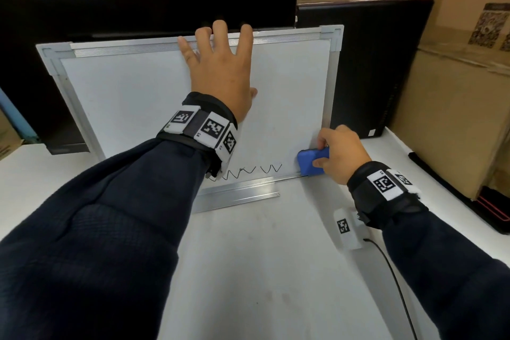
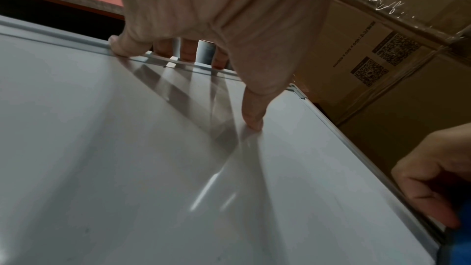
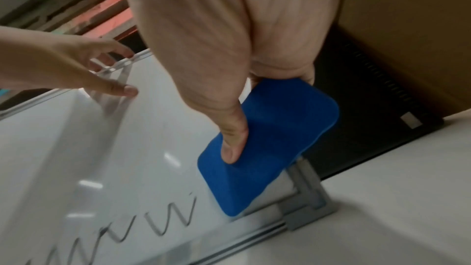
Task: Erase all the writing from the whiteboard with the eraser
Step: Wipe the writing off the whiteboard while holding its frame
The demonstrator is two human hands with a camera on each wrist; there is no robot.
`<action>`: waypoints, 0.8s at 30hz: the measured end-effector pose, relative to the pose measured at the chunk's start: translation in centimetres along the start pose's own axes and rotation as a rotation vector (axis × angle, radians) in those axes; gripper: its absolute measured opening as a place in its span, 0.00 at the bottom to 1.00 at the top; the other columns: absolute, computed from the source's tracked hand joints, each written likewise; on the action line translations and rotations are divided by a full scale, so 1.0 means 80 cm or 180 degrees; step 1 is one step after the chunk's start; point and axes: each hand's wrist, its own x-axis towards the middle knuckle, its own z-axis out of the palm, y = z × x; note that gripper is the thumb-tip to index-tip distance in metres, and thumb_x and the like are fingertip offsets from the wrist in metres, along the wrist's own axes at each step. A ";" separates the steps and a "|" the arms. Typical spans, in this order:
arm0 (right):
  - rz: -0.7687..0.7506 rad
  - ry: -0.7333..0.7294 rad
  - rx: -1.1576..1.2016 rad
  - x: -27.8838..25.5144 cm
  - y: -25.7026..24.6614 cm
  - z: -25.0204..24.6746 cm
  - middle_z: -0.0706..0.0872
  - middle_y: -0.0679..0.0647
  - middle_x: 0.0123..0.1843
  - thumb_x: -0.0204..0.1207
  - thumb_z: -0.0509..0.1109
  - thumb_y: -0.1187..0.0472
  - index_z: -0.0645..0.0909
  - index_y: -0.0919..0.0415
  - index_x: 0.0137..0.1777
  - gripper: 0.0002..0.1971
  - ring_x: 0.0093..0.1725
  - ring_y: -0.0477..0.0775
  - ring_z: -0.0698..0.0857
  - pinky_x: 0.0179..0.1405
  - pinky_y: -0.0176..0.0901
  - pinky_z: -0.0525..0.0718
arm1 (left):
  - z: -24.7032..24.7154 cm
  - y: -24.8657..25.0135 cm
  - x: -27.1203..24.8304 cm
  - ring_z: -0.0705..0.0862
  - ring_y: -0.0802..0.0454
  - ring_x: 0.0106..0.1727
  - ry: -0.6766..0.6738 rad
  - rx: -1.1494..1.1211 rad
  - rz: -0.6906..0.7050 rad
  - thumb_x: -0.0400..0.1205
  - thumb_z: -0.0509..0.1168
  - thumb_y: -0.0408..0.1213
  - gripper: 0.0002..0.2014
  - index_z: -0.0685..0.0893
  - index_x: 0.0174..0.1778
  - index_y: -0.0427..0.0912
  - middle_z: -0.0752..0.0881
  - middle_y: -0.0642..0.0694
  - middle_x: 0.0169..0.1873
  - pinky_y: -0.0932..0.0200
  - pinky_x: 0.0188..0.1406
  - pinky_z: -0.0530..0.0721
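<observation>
Two dark navy knit sleeves (image 1: 91,229) fill the near foreground, each wrist banded with a strap of white blocks printed with black square codes. The left sleeve hides the left end of the black zigzag marker line (image 1: 248,171) along the bottom of the aluminium-framed white whiteboard (image 1: 132,96), so its full length cannot be made out; in the right wrist view the strokes (image 3: 168,221) are blurred. One board stands tilted back on the white tabletop (image 1: 262,270), its lower left corner also covered by the arm.

The left hand (image 1: 220,72) lies spread and flat, its four fingers hooked over the top frame rail and its thumb (image 2: 252,112) pressed on the glossy white surface. The right hand (image 1: 342,154) grips the one blue rounded-rectangular foam eraser (image 3: 275,138), thumb across its back, other fingers mostly hidden behind it. The eraser sits against the board's lower right corner, just right of the remaining writing.

Behind are two dark panels (image 1: 372,63) and brown cardboard boxes (image 1: 455,119) bearing printed codes too small to read.
</observation>
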 end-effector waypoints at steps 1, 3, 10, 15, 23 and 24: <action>-0.0041 0.0002 -0.0001 0.000 -0.006 0.003 0.73 0.58 0.56 0.74 0.78 0.62 0.79 0.58 0.52 0.12 0.52 0.58 0.77 0.47 0.43 0.75 | 0.000 0.000 0.000 0.64 0.30 0.80 -0.0003 0.0010 -0.0001 0.73 0.79 0.56 0.50 0.59 0.86 0.49 0.66 0.34 0.78 0.20 0.80 0.55; -0.0107 0.0000 0.0020 -0.002 -0.020 0.010 0.73 0.58 0.55 0.74 0.78 0.63 0.79 0.59 0.53 0.12 0.52 0.59 0.77 0.49 0.46 0.78 | 0.001 0.001 0.001 0.64 0.29 0.80 0.0008 0.0025 0.0006 0.73 0.79 0.56 0.50 0.59 0.86 0.49 0.66 0.34 0.79 0.21 0.80 0.56; -0.0267 -0.0003 0.0298 -0.008 -0.076 0.055 0.73 0.57 0.54 0.73 0.75 0.66 0.79 0.58 0.52 0.11 0.50 0.62 0.79 0.54 0.56 0.86 | -0.003 -0.004 -0.004 0.65 0.31 0.80 -0.0031 0.0218 0.0124 0.74 0.78 0.57 0.50 0.58 0.87 0.49 0.66 0.36 0.79 0.22 0.81 0.58; -0.0444 -0.0094 0.0339 -0.012 -0.107 0.066 0.72 0.58 0.54 0.73 0.76 0.66 0.77 0.59 0.51 0.11 0.49 0.64 0.79 0.52 0.56 0.86 | -0.010 -0.022 -0.008 0.66 0.34 0.81 0.0012 0.0185 0.0416 0.79 0.75 0.49 0.46 0.56 0.88 0.49 0.67 0.39 0.81 0.27 0.81 0.62; -0.0249 -0.0104 0.0495 -0.014 -0.074 0.050 0.75 0.58 0.54 0.73 0.79 0.65 0.80 0.58 0.50 0.11 0.49 0.57 0.79 0.45 0.41 0.74 | -0.013 -0.142 -0.048 0.52 0.33 0.88 0.0224 -0.0156 -0.0255 0.82 0.69 0.57 0.44 0.53 0.89 0.48 0.57 0.36 0.87 0.31 0.84 0.58; -0.0264 -0.0118 0.0489 -0.014 -0.076 0.050 0.75 0.57 0.54 0.73 0.78 0.65 0.80 0.58 0.50 0.11 0.49 0.58 0.79 0.45 0.41 0.74 | -0.012 -0.160 -0.058 0.48 0.31 0.89 0.0242 -0.0168 -0.0435 0.81 0.68 0.60 0.45 0.51 0.89 0.50 0.53 0.34 0.88 0.29 0.84 0.54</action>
